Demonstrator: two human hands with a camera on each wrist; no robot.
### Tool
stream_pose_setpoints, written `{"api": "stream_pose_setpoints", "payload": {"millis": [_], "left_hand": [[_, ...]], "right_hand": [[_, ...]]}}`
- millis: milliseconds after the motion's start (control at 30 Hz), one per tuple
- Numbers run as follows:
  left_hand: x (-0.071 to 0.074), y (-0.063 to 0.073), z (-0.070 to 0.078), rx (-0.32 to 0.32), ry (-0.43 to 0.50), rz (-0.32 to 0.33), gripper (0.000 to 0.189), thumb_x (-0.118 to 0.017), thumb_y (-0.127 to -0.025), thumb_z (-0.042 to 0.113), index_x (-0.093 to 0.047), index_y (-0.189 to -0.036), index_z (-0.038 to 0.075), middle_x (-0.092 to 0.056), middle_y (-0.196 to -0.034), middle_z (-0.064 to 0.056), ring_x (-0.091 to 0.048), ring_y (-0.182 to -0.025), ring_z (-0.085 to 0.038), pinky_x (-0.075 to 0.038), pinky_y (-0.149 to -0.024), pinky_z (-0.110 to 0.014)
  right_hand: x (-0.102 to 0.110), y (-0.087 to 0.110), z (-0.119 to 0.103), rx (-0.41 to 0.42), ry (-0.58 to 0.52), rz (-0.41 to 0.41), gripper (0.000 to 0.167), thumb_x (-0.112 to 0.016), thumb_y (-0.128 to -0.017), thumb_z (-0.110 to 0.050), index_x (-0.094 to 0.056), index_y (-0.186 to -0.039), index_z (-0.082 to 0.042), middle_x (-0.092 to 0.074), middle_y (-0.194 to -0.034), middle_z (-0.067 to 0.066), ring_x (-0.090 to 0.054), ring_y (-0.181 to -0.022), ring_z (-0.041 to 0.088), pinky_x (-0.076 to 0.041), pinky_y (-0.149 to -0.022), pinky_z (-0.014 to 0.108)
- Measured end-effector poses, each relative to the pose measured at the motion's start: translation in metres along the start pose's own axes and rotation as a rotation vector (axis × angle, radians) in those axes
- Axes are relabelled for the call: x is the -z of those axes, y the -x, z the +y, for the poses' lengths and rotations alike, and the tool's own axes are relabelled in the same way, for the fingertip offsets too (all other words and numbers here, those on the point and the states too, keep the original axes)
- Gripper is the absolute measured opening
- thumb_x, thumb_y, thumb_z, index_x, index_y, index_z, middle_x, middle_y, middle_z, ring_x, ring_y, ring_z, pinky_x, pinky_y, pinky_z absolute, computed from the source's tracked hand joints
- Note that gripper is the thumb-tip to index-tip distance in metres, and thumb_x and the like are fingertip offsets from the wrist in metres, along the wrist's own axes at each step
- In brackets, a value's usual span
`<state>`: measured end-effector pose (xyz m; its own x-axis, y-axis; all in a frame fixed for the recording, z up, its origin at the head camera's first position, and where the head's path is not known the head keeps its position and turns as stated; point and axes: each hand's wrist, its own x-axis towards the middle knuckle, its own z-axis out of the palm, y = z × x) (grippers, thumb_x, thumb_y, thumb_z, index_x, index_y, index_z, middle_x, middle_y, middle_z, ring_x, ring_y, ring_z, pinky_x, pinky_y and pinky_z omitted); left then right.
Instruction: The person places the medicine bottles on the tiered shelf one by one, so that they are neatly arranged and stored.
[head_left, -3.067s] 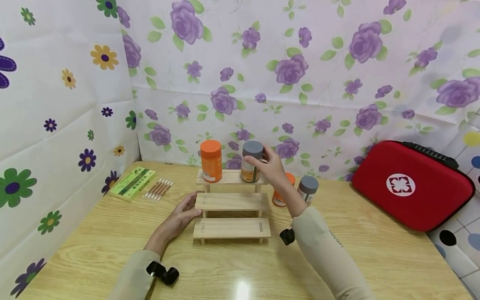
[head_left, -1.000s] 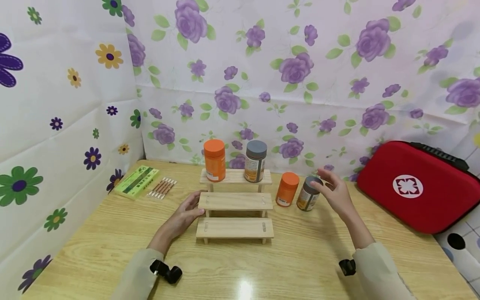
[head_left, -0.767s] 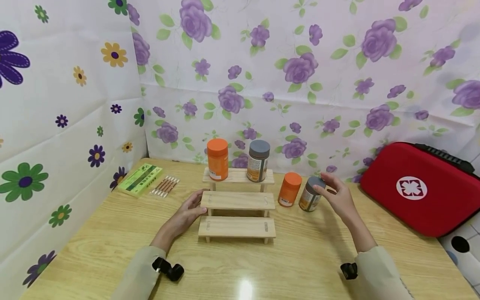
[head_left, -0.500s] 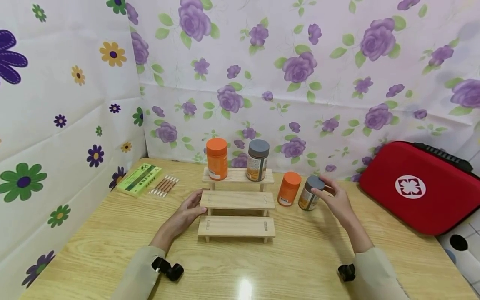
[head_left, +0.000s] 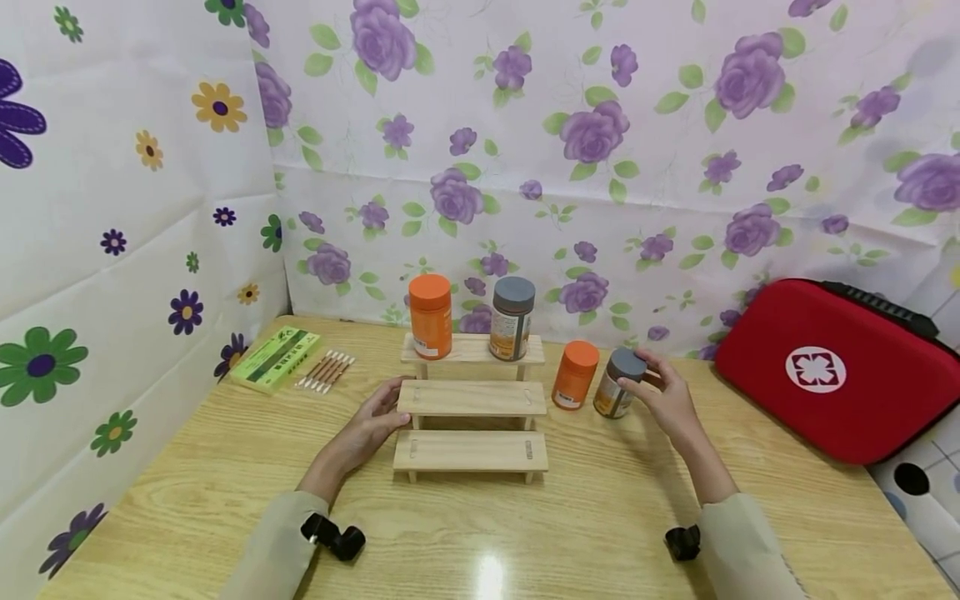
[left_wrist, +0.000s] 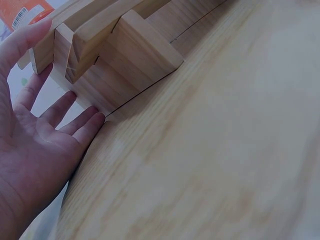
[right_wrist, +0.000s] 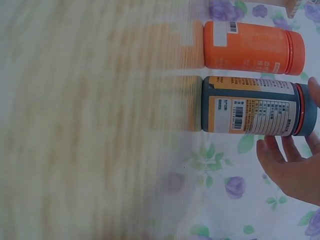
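Right hand (head_left: 667, 402) grips a gray-lidded jar (head_left: 611, 398) while left hand (head_left: 371, 427) holds a wooden stand (head_left: 472, 398)

The gray-lidded jar stands upright on a pale wood-grain bench (head_left: 592, 517), to the right of the three-tier stand. An orange jar (head_left: 572, 382) is just beside it, on the side nearer the stand. On the top tier are a taller-looking orange jar (head_left: 431, 330) and a second jar with a gray lid (head_left: 512, 325).

The gray-lidded jar looks stiff-walled, probably plastic, and likely light enough for one hand; how full it is cannot be told. Its smooth, rounded wall may be a little slippery, though it hardly seems fragile. The lid and the shoulder just below look like the surest place to hold, with thumb and fingers on opposite sides, clear of the neighboring orange jar. If the lid were loose, a lower hold on the body would be safer.

The right hand comes in from the right, its thumb on the near side of the lid and its fingers curving around the far side, pinching the jar near its top. The forearm slants up from the lower right. The left hand pinches the left end of the stand's middle board between thumb and forefinger; its other fingers spread along the stand's side.
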<state>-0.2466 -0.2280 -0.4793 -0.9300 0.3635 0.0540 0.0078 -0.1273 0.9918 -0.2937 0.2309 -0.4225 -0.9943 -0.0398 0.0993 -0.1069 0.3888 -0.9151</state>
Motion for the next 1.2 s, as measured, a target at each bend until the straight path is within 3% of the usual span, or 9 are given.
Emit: {"api": "stream_pose_setpoints", "payload": {"millis": [267, 500, 1000, 1200], "left_hand": [[0.0003, -0.0003, 0.0005, 0.003, -0.003, 0.0, 0.072, -0.057, -0.094, 0.011, -0.018, -0.154, 0.006, -0.015, -0.161, -0.021, -0.04, -0.129, -0.004, -0.042, -0.099, -0.013], [0.0008, -0.0007, -0.0005, 0.002, 0.001, 0.003, 0.072, -0.058, -0.093, 0.011, -0.019, -0.154, 0.005, -0.015, -0.161, -0.021, -0.04, -0.129, -0.003, -0.042, -0.099, -0.013], [-0.0017, 0.0005, 0.0019, -0.004, -0.016, -0.006, 0.071, -0.056, -0.094, 0.011, -0.018, -0.154, 0.006, -0.012, -0.163, -0.018, -0.031, -0.137, -0.008, -0.04, -0.1, -0.011], [-0.0008, -0.0003, -0.0004, -0.012, -0.01, -0.005, 0.072, -0.056, -0.094, 0.01, -0.018, -0.154, 0.004, -0.012, -0.162, -0.02, -0.036, -0.132, -0.002, -0.041, -0.1, -0.012]], "right_hand": [[-0.0011, 0.0005, 0.0014, 0.02, -0.014, 0.027, 0.067, -0.065, -0.094, -0.023, -0.034, -0.15, -0.007, -0.038, -0.148, 0.021, -0.042, -0.135, 0.041, -0.042, -0.079, 0.004], [-0.0003, 0.0006, 0.0022, 0.02, 0.008, 0.032, 0.065, -0.065, -0.094, -0.027, -0.037, -0.15, -0.011, -0.037, -0.153, 0.015, -0.041, -0.135, 0.038, -0.042, -0.081, 0.006], [0.0012, 0.0001, 0.0045, 0.027, 0.003, 0.053, 0.063, -0.064, -0.094, -0.029, -0.039, -0.148, -0.007, -0.036, -0.152, 0.016, -0.042, -0.133, 0.038, -0.043, -0.081, 0.006], [0.002, 0.001, 0.005, 0.025, 0.024, 0.077, 0.062, -0.062, -0.095, -0.033, -0.039, -0.148, -0.008, -0.038, -0.148, 0.017, -0.044, -0.132, 0.04, -0.043, -0.079, 0.007]]}}
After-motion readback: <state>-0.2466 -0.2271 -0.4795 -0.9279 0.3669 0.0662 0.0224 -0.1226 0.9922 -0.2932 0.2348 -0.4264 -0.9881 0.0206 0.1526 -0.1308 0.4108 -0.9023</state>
